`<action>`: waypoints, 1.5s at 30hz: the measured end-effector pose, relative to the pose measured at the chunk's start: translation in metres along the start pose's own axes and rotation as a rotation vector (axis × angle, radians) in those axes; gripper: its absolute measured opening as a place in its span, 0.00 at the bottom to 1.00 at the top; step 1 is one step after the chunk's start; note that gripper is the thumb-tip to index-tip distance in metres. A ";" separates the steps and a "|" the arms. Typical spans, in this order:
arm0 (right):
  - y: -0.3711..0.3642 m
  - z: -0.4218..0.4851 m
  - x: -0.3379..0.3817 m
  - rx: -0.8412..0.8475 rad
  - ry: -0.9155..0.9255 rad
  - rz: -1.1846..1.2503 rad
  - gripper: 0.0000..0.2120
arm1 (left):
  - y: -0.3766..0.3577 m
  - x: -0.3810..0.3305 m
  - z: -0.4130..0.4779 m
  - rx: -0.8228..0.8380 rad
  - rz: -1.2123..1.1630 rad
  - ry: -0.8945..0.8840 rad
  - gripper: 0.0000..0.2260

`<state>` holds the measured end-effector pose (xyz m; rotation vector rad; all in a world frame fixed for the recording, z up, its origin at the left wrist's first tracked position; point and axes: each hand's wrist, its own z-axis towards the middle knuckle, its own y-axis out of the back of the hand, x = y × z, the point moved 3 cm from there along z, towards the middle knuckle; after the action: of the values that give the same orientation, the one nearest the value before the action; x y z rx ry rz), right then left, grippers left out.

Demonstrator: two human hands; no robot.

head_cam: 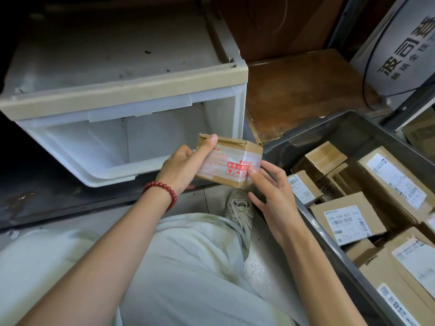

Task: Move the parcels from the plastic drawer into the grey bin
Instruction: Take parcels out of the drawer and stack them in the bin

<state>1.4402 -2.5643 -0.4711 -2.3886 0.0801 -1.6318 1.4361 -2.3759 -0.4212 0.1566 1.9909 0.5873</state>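
Observation:
A small cardboard parcel [231, 158] wrapped in clear tape with red print is held in the air between the drawer and the bin. My left hand [186, 165] grips its left end, thumb on top. My right hand [270, 194] touches its right lower corner with thumb and fingertips, the other fingers spread. The white plastic drawer [113, 147] stands pulled out at centre left, and no parcel shows in the part of its inside that I can see. The grey bin [329, 128] on the right holds several labelled cardboard parcels [348, 222].
The drawer's cabinet [122, 74] has a dusty beige top. A brown wooden board [303, 90] lies behind the bin. My knee in pale trousers [188, 267] and a shoe [240, 208] are on the floor below the hands. A grey printed sheet [404, 43] leans at top right.

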 end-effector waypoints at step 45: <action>-0.006 -0.001 0.005 0.022 0.012 -0.095 0.36 | 0.007 0.003 0.001 -0.146 0.028 -0.154 0.22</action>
<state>1.4402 -2.5596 -0.4646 -2.4003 -0.0494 -1.6792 1.4344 -2.3678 -0.4209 0.1356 1.7925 0.7147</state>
